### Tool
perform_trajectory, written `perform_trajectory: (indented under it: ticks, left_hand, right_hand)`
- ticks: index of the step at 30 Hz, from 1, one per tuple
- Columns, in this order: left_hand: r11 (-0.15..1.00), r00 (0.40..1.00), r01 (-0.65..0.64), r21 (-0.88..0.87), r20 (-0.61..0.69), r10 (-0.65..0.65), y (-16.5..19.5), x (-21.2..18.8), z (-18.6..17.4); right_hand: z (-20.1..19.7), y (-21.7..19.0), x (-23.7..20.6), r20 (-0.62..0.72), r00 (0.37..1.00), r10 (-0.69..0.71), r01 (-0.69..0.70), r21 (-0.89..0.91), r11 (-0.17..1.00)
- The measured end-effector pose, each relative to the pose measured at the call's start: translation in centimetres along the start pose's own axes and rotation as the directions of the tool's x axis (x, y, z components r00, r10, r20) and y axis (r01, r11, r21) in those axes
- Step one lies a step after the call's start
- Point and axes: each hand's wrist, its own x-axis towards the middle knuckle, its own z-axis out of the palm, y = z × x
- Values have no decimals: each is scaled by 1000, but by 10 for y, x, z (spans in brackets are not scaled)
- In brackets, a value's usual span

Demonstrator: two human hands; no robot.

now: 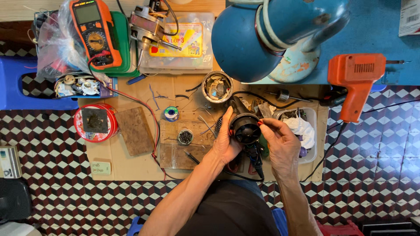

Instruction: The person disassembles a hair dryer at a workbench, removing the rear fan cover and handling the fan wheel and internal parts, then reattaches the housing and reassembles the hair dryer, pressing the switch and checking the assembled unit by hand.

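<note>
Two hands meet over the middle of the cardboard-covered worktop (131,168), and both are on one black hair dryer (245,126). The left hand (225,142) is curled around the left side of the dryer body, with the fingers closed against it. The right hand (282,142) is on the right side, and its thumb and forefinger are pinched together at the rim of the dryer, close to a small red part; what exactly they pinch is too small to tell. The dryer is held a little above the worktop with its round opening turned up to the camera, and its black cable (256,164) hangs down toward the person.

Left of the hands lie a wooden board (175,150) with a small round tin (185,137) on it, a spool of solder (171,113) and a red round tin (95,122). An orange multimeter (94,32) is at the far left edge, on a green tray. An orange heat gun (355,83) lies to the right, well apart from the hands. A white plastic box (311,131) with rags stands just beside the right hand. A blue lamp (271,35) hangs over the far side.
</note>
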Motion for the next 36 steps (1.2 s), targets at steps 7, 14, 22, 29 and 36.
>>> perform_trajectory:
  ticks: [7,14,22,29,36]
  left_hand:
    - [1000,999,-5,2,47,5,-1,-4,-1]
    - [1000,996,0,-30,88,2,-8,-6,0]
    - [1000,999,23,-8,41,-22,-9,-5,1]
    - [996,997,46,-73,73,-40,-12,-3,-7]
    - [999,1000,26,-38,18,-25,-11,0,-10]
  right_hand:
    - [-11,4,2,77,997,29,-30,6,1000]
    - [-27,8,-1,140,990,13,-21,54,998]
    - [-31,13,2,147,988,38,-41,16,999]
    - [-19,11,-1,124,992,-30,45,-119,992]
    - [-11,4,-3,99,995,11,8,-186,983]
